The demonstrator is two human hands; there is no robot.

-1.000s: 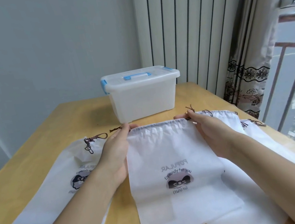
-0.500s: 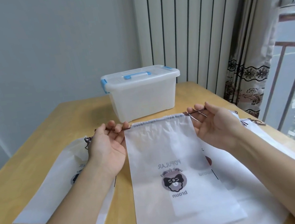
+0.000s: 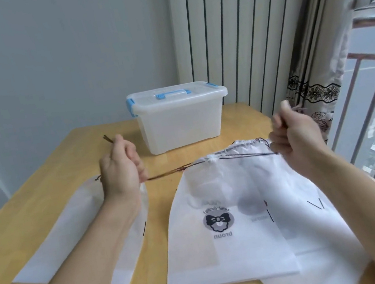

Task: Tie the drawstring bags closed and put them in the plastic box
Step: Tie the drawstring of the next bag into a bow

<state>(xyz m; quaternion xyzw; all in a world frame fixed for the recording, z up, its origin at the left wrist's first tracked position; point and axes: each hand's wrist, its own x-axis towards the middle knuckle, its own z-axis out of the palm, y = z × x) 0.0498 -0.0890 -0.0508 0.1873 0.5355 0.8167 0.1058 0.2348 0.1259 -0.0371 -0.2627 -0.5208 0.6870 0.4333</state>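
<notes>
A white drawstring bag (image 3: 223, 225) with a bow logo lies in the middle of the wooden table (image 3: 45, 181), its mouth gathered tight at the top. My left hand (image 3: 121, 168) grips the brown drawstring (image 3: 171, 171) on the left side. My right hand (image 3: 295, 135) grips the cord on the right side. Both cords run taut from the bag's mouth. The translucent plastic box (image 3: 180, 120) with blue clips and handle stands behind the bag, its lid on.
Another white bag (image 3: 71, 227) lies flat at the left under my left forearm. More white bags (image 3: 322, 230) lie under and right of the middle one. A striped wall panel, a curtain and a window railing are at the right.
Both hands have closed on the drawstrings and pulled apart, left going left and right going right. The bag's mouth has gone from flat and wide to cinched.
</notes>
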